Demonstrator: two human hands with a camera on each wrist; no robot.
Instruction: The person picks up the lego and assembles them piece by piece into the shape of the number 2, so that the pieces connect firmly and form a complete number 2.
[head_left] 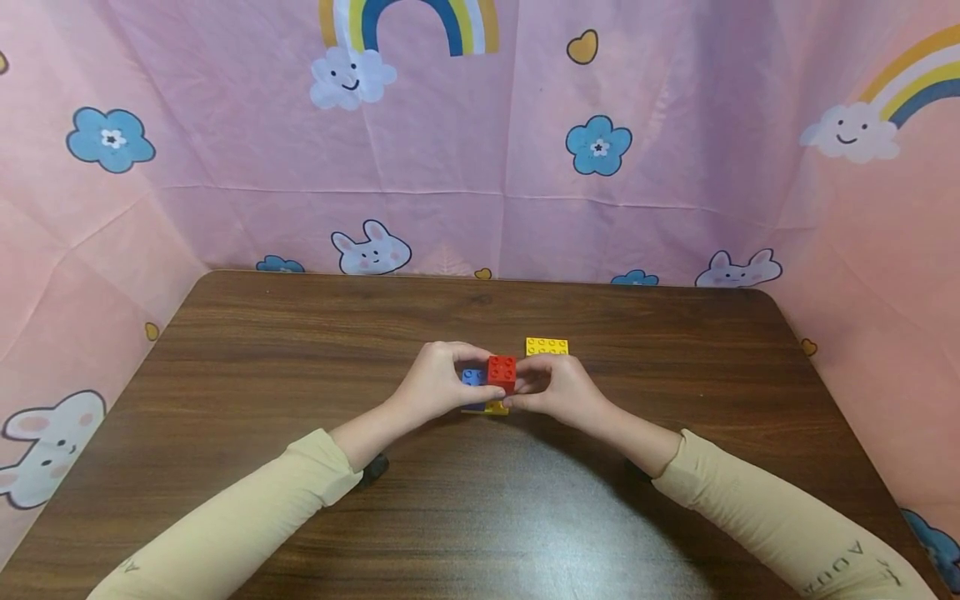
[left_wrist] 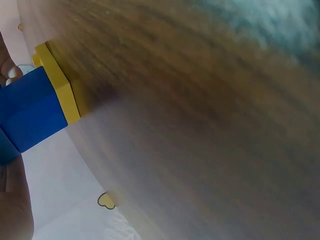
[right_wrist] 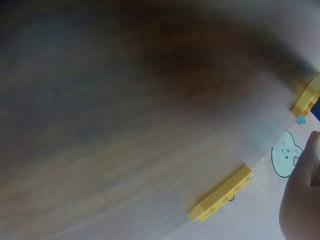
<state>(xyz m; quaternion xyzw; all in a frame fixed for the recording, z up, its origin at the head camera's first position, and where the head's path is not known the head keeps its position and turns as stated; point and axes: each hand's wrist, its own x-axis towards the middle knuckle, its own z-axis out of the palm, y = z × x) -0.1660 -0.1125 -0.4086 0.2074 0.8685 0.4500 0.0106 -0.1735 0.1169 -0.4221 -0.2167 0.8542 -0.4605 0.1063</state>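
In the head view a red brick point(head_left: 502, 372) with studs on top is held above the table's middle. My left hand point(head_left: 427, 382) has its thumb along the brick's front and its index finger at the back left corner. From the other side my right hand point(head_left: 566, 390) brings curled fingers and thumb to the red brick's right side. Between the left thumb and index finger shows a blue brick point(head_left: 472, 377). Beneath it lies a yellow plate point(head_left: 497, 408), partly covered by the hands. The left wrist view shows the blue brick point(left_wrist: 32, 107) seated on the yellow plate point(left_wrist: 62, 87).
A second yellow studded plate point(head_left: 547, 345) lies just behind the right hand; the right wrist view also shows this plate point(right_wrist: 220, 192). All of this is on a dark wooden table point(head_left: 337, 317). A pink patterned cloth point(head_left: 450, 150) hangs round the table's back and sides.
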